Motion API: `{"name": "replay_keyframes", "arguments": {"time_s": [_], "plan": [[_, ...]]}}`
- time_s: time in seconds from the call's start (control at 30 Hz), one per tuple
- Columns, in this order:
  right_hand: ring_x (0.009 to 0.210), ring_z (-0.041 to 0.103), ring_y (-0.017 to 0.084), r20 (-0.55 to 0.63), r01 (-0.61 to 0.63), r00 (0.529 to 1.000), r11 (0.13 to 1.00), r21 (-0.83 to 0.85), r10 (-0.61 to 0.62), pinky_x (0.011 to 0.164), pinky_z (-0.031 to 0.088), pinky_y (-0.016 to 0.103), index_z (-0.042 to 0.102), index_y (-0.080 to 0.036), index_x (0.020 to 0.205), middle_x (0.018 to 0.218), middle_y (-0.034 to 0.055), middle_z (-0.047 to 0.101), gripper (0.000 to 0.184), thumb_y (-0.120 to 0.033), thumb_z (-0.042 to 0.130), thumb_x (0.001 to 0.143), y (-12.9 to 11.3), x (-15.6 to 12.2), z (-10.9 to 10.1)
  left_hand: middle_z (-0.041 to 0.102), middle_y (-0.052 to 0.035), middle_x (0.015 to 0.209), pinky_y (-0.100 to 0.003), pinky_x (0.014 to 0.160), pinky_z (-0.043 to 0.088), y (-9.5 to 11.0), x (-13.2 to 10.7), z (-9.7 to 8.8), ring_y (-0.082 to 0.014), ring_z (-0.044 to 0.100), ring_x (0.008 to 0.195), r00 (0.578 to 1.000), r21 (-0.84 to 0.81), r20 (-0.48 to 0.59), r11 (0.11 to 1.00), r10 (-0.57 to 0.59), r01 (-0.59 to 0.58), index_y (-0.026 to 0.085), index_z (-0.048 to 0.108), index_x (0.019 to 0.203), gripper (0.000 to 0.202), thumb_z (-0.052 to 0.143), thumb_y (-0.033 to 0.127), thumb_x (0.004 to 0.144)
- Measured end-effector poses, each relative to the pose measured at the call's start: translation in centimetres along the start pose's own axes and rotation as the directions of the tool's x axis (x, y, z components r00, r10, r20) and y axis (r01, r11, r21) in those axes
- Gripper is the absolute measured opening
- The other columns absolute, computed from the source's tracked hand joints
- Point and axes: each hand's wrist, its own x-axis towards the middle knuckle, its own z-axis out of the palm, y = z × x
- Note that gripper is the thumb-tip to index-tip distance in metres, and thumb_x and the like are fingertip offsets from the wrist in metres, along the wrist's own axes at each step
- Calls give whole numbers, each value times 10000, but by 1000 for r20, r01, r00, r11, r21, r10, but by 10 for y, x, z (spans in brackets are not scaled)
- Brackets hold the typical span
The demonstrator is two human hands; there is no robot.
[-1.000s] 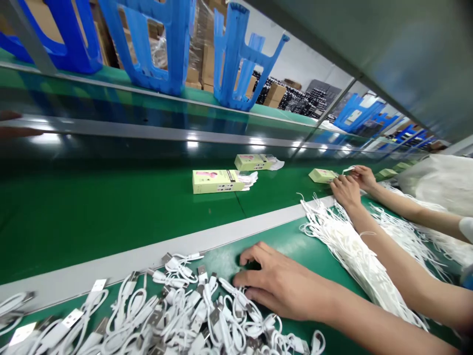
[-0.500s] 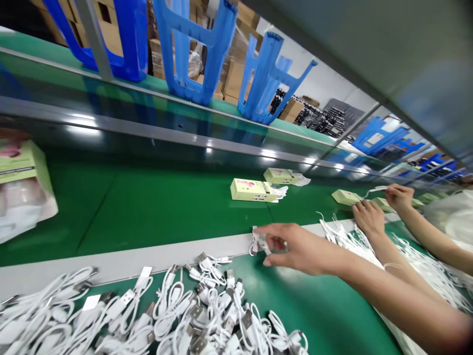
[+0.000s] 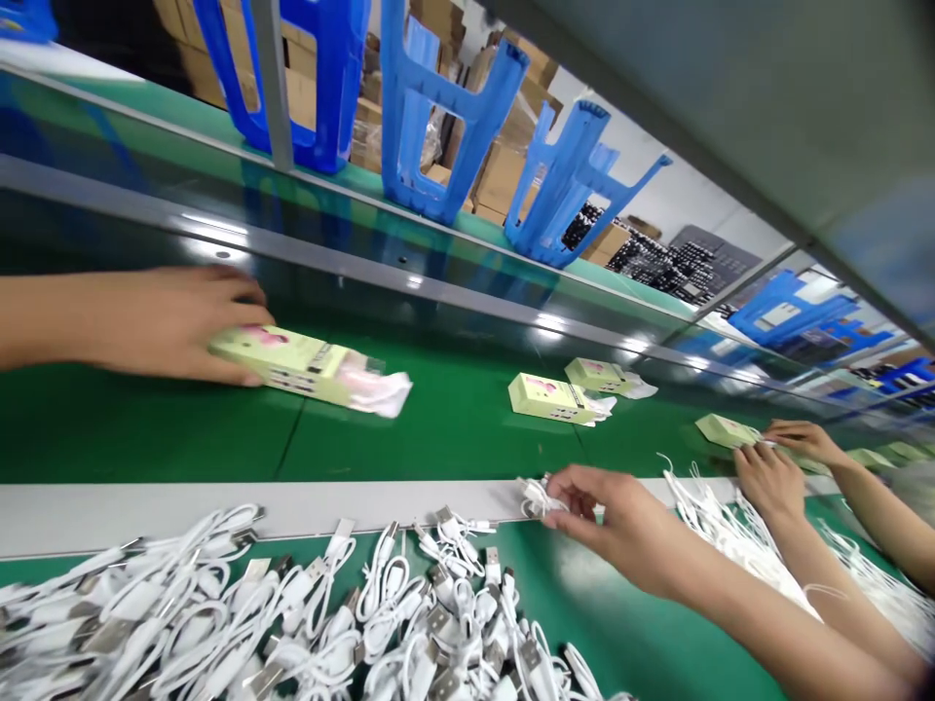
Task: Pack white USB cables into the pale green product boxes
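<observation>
My left hand [image 3: 175, 321] reaches in from the left, its fingers closed round the rear end of a pale green-yellow box [image 3: 303, 365]. The box lies lengthwise over the green belt, slightly blurred, and white wrapping [image 3: 384, 389] sticks out of its open right end. My right hand [image 3: 603, 516] pinches a coiled white USB cable [image 3: 539, 497] above the grey rail [image 3: 453, 501]. Below and left of that hand, a heap of white USB cables [image 3: 409, 604] with metal plugs covers the near green surface.
Two more boxes, a nearer one [image 3: 551, 399] and a farther one [image 3: 599, 376], lie on the belt [image 3: 438, 438]. At right, a co-worker's hands [image 3: 770, 477] are near another box [image 3: 723, 429] and white cords [image 3: 730, 545]. Blue plastic stools [image 3: 438, 107] stand behind the belt.
My left hand has come into view with the box, which has moved right from the left edge. My right hand still has the cable. The view has shifted left.
</observation>
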Motion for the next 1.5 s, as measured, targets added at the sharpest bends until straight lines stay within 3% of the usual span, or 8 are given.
{"name": "replay_keyframes", "arguments": {"time_s": [0.13, 0.27, 0.4, 0.5, 0.87, 1.0, 1.13, 1.5], "plan": [[673, 554, 152, -180, 214, 961, 977, 7, -210, 616, 439, 275, 697, -280, 971, 875, 24, 627, 136, -310, 575, 919, -32, 38, -12, 517, -22, 1308, -290, 930, 382, 49, 4, -2, -189, 525, 1085, 998, -287, 11, 956, 66, -60, 256, 442, 1357, 776, 440, 789, 792], [661, 576, 135, -273, 281, 920, 959, -45, -282, 640, 460, 264, 725, -249, 967, 920, 34, 622, 158, -205, 601, 880, -51, 87, -19, 552, -75, 1272, -316, 814, 422, 88, 15, 3, -250, 567, 1042, 1000, -358, 22, 934, 16, -7, 248, 403, 1371, 659, 345, 688, 883], [769, 625, 189, -16, 234, 968, 930, -284, -249, 695, 458, 270, 740, -195, 935, 985, 76, 645, 240, -59, 616, 782, -51, 130, -21, 598, -115, 1131, -353, 804, 402, 97, 22, 10, -280, 565, 994, 997, -292, -46, 954, 62, -73, 204, 406, 1369, 653, 271, 649, 911], [777, 623, 198, 66, 229, 973, 939, -257, -219, 635, 440, 256, 643, -200, 1193, 983, 63, 663, 430, -100, 666, 775, -50, 148, -12, 598, -110, 1101, -346, 775, 396, 101, 25, 10, -267, 564, 951, 995, -290, -55, 953, 80, -92, 198, 419, 1343, 632, 264, 642, 921], [744, 581, 154, -97, 241, 964, 968, -63, -246, 685, 437, 273, 681, -201, 876, 875, 19, 626, 80, -235, 614, 903, -17, 120, -9, 595, -94, 1082, -349, 760, 378, 118, 40, 9, -259, 548, 940, 984, -282, -98, 944, 150, -173, 203, 420, 1319, 593, 261, 630, 940], [688, 564, 127, -370, 369, 855, 928, -56, -363, 671, 457, 259, 700, -196, 892, 918, 23, 611, 50, -227, 668, 870, -24, 134, -17, 602, -87, 1053, -351, 744, 372, 127, 43, 9, -253, 546, 906, 977, -266, -138, 945, 160, -192, 203, 423, 1308, 574, 259, 616, 946], [773, 602, 152, -322, 505, 762, 827, -248, -562, 763, 492, 288, 728, -162, 883, 1002, 66, 607, 115, -111, 627, 866, -31, 150, -4, 597, -71, 1024, -367, 741, 373, 135, 47, 9, -243, 537, 878, 975, -269, -156, 943, 160, -198, 202, 421, 1282, 548, 268, 611, 951], [1310, 467, 215, -387, 563, 776, 823, 71, -497, 1112, 403, 424, 658, -263, 1230, 1231, -3, 648, 378, -124, 452, 946, -11, 137, 31, 598, -75, 1011, -370, 711, 383, 155, 61, 7, -249, 538, 863, 964, -271, -190, 935, 183, -231, 195, 444, 1223, 497, 288, 583, 956]]}}
